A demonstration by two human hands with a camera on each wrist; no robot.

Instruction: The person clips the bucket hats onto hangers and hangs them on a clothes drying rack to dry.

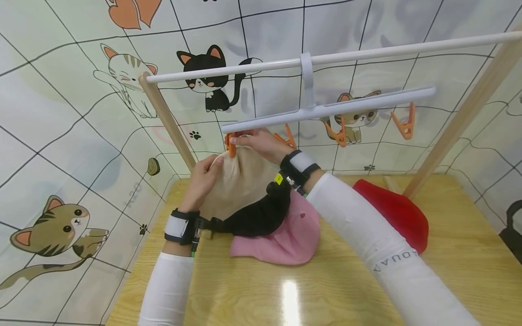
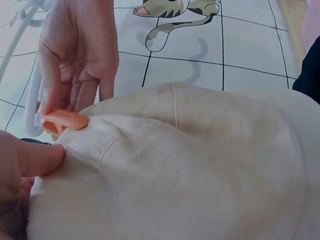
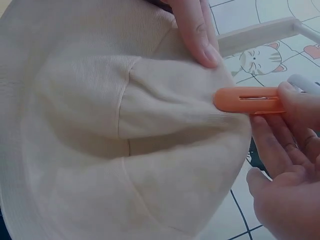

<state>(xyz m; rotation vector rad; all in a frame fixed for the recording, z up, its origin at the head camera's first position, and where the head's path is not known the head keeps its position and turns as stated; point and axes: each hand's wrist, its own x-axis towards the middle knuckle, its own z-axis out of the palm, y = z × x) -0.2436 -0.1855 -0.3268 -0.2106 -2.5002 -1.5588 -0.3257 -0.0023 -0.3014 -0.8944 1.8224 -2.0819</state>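
Note:
A beige cloth hat [image 1: 244, 179] hangs below the left end of a white hanger [image 1: 334, 108], its crown gathered in folds. An orange clip [image 3: 247, 100] overlaps the hat's edge in the right wrist view. My right hand [image 1: 263, 144] pinches the clip's outer end between thumb and fingers. Close by on the left, my left hand [image 1: 205, 179] pinches the hat's edge, its thumb lying on the fabric in the left wrist view. The clip's grip on the cloth is partly hidden. Other orange clips [image 1: 339, 132] dangle along the hanger to the right.
The hanger hooks over a white rod [image 1: 253, 67] between wooden posts [image 1: 169, 122]. On the wooden table [image 1: 253, 294] lie a pink hat [image 1: 281, 246], a black cloth item [image 1: 261, 215] and a red hat [image 1: 401, 215]. A cat-patterned wall covering [image 1: 73, 158] stands behind.

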